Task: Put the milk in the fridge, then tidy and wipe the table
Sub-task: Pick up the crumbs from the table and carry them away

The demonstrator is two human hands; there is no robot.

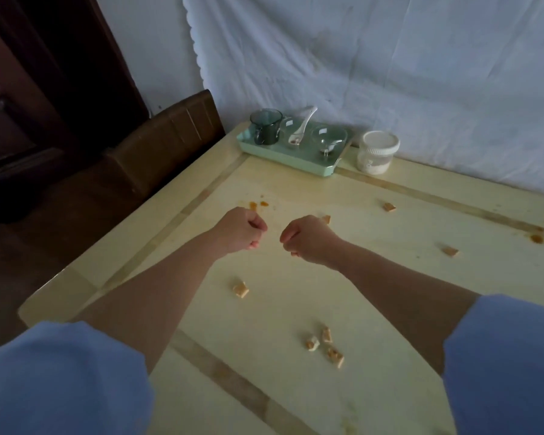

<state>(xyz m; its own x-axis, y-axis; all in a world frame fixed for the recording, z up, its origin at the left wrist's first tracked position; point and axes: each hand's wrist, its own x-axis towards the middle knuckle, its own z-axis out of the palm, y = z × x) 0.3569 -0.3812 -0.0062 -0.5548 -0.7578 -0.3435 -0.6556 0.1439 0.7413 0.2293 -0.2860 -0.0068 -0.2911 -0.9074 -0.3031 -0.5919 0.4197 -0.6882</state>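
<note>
Both my arms reach out over the pale wooden table point(390, 277). My left hand point(239, 229) and my right hand point(305, 238) hover side by side above its middle, each curled into a fist with nothing seen in it. Several small tan food crumbs lie scattered on the table: one pair point(241, 289) below my left hand, a cluster point(325, 345) nearer me, single pieces at the right point(450, 251) and far right point(389, 207). Orange sauce spots point(258, 204) stain the wood just beyond my left hand. No milk or fridge is in view.
A mint green tray point(283, 158) at the far edge holds a dark glass mug point(266, 127), glass bowls and white spoons point(303, 124). A lidded white jar point(377, 152) stands right of it. A brown chair point(157, 146) sits at the left; a white sheet covers the wall.
</note>
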